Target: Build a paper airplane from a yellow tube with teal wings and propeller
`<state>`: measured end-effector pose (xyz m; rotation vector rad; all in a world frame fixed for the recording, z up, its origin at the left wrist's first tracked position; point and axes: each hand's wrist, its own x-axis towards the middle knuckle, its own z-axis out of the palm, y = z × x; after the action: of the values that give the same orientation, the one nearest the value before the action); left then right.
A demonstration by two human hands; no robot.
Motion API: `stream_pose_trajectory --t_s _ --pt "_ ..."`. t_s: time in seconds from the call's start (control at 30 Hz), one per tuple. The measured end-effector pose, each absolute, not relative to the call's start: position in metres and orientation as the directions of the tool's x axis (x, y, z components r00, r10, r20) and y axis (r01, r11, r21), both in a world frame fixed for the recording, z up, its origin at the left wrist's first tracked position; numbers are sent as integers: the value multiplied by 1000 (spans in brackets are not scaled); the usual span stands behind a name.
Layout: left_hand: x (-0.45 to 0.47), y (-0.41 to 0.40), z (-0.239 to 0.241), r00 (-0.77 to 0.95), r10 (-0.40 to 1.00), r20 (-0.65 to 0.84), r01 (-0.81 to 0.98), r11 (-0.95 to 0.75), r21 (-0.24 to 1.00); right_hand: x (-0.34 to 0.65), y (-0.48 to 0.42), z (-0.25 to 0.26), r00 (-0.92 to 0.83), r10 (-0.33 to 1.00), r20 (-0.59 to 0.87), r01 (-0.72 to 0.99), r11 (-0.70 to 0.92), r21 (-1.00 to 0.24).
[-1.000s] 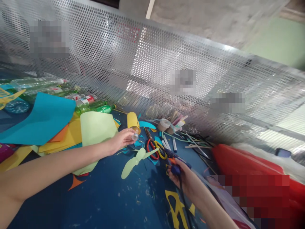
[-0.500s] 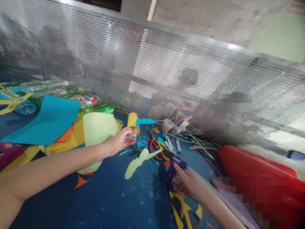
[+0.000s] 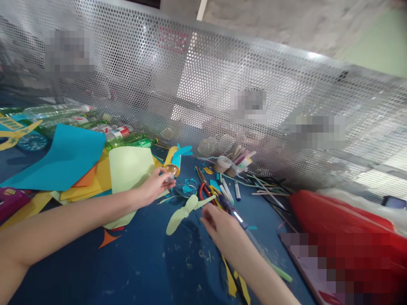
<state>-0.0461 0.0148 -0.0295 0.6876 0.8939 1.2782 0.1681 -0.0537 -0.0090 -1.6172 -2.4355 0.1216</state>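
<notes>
My left hand [image 3: 156,185] is closed around the clear neck of a small plastic bottle [image 3: 172,169] wrapped in yellow paper. Blue paper blades [image 3: 182,153] stick out from its side. A pale green paper propeller [image 3: 184,214] lies in front of me, one blade pointing toward my right hand [image 3: 216,220]. That hand is beside the blade tip, fingers bent and a gap between them and the thumb, with nothing visible in it. Just behind it lies a blue hot glue gun [image 3: 234,212], a long glue stick [image 3: 281,272] trailing from it. Red-handled scissors [image 3: 201,190] are partly hidden.
Coloured paper sheets [image 3: 76,148] and plastic bottles [image 3: 124,134] crowd the left. Markers [image 3: 237,190], tape rolls [image 3: 223,164] and blue scraps [image 3: 188,188] lie toward the back. A perforated metal panel [image 3: 133,63] borders the table; a red bag [image 3: 337,216] sits at right.
My right hand has let go of the glue gun and moved left to the propeller. The wrapped bottle has turned in my left hand, so its blue blades face me more.
</notes>
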Motion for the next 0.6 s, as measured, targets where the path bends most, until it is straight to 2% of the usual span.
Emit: stream_pose_trajectory --t_s 0.07,0.1,0.2,0.3,0.4,0.5,0.6 --pt "-46 16 -30 46 988 -145 -555 146 819 158 -41 -13 -592 785 179 777 616 -131" --pt "-46 16 -31 49 991 -126 -577 131 806 154 -34 -14 -648 740 180 737 669 -98" --pt "-48 15 -31 83 992 -92 -614 124 780 148 -17 -18 -690 705 166 711 703 -31" --pt "-49 14 -29 118 986 -117 -626 165 762 148 -9 -20 -703 699 130 706 708 16" --pt "-50 13 -27 164 974 -158 -636 227 737 152 -8 -21 -725 668 168 681 731 34" --pt "-49 11 -23 234 956 -179 -640 290 711 157 -10 -20 -728 637 255 647 761 -55" --pt "-48 6 -18 275 944 -182 -635 321 703 160 -14 -11 -683 655 324 608 755 -245"
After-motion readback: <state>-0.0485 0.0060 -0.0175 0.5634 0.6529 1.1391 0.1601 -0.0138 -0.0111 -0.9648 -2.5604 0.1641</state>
